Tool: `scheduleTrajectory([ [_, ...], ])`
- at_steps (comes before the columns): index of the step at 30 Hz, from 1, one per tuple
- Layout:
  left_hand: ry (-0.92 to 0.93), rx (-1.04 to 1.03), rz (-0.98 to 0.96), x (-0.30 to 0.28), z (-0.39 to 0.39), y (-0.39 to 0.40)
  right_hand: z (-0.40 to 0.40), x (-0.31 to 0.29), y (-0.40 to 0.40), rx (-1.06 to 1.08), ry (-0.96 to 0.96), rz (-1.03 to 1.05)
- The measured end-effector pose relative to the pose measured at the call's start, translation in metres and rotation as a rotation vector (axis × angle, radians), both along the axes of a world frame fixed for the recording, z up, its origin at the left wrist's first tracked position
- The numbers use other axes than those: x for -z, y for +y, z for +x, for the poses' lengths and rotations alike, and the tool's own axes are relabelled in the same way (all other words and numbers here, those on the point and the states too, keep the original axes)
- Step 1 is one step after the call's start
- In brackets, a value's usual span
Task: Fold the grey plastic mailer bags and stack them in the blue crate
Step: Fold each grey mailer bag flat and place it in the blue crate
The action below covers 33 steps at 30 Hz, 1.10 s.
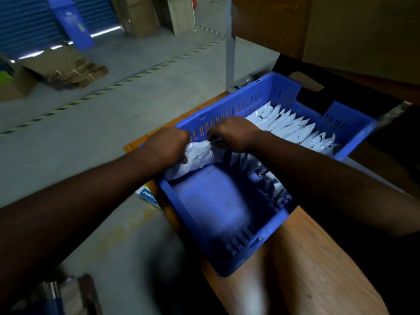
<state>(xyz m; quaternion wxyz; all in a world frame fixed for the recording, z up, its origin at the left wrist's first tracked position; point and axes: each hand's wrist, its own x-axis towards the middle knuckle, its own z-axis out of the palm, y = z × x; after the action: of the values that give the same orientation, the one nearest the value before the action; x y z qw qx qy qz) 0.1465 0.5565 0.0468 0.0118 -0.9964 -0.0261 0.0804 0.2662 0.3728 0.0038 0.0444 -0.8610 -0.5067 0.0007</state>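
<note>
One folded grey mailer bag [195, 156] is gripped by the left hand [168, 144] and pinched by the right hand [234, 133] against the blue crate [229, 267]'s left wall. A row of stacked bags [293, 127], too many and too blurred to be counted, is packed at the far end, and bare crate floor is left at the near end.

Wooden table [318, 269], flattened cardboard [66, 67] on grey floor [136, 94], blue shutter [27, 23], possibly boxes [141, 14] behind
</note>
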Motion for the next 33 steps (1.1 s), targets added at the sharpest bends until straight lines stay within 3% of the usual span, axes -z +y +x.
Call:
scheduleTrajectory([
  [5,-0.100,-0.030,-0.124,0.011,-0.003,0.002,0.009,0.024,-0.001,0.027,-0.165,-0.196],
  [9,-0.171,-0.061,-0.162,0.011,-0.010,0.009,0.017,0.017,0.006,0.048,-0.148,-0.093],
  [12,-0.214,0.007,0.038,0.006,-0.015,0.008,0.022,0.008,0.001,0.042,-0.089,-0.058],
  [17,-0.120,-0.033,0.136,0.005,-0.012,0.003,0.036,-0.002,-0.015,0.062,-0.017,0.148],
  [21,-0.038,-0.014,0.421,0.004,-0.012,0.000,0.021,0.011,0.001,0.014,0.047,0.019],
  [23,-0.004,0.047,0.502,0.009,-0.012,-0.005,0.020,0.017,0.006,-0.045,-0.033,-0.041],
  [26,0.022,0.087,0.467,0.012,-0.005,-0.012,0.022,0.024,0.006,-0.130,-0.234,-0.122],
  [33,0.174,0.152,0.490,0.024,0.011,-0.014,0.022,0.039,0.018,-0.159,-0.297,-0.162],
])
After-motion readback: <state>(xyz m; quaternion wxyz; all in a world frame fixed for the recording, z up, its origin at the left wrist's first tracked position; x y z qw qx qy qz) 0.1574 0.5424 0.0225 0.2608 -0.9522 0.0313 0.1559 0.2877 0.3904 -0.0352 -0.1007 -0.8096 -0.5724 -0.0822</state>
